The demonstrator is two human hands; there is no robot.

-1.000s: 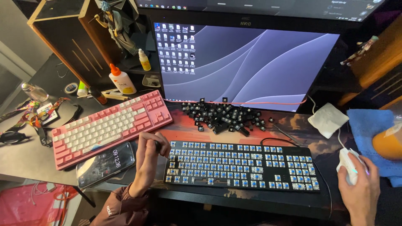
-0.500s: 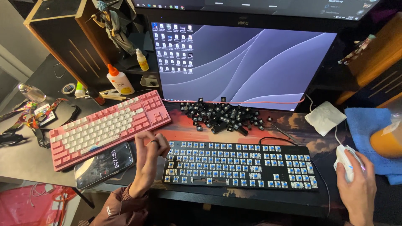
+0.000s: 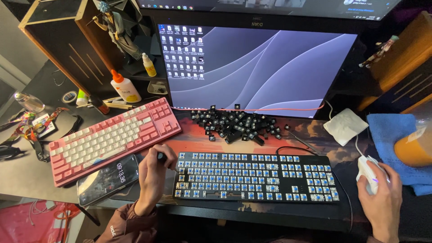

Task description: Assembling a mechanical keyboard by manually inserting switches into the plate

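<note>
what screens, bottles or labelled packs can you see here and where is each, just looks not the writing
Monitor: behind the stripped black keyboard, wide, purple wavy wallpaper, icon columns at left.
Second screen: top edge, only a strip showing.
Phone: lying flat, in front of the pink keyboard, beside the left hand, dark lit screen.
Glue bottle: behind the pink keyboard, white, orange cap.
Small bottle: left of the monitor, yellow with white cap.

The left hand [image 3: 153, 177] pinches a small dark tool [image 3: 161, 157] beside the stripped black keyboard [image 3: 256, 175]. The right hand [image 3: 382, 198] covers a white mouse [image 3: 366, 173].
</note>
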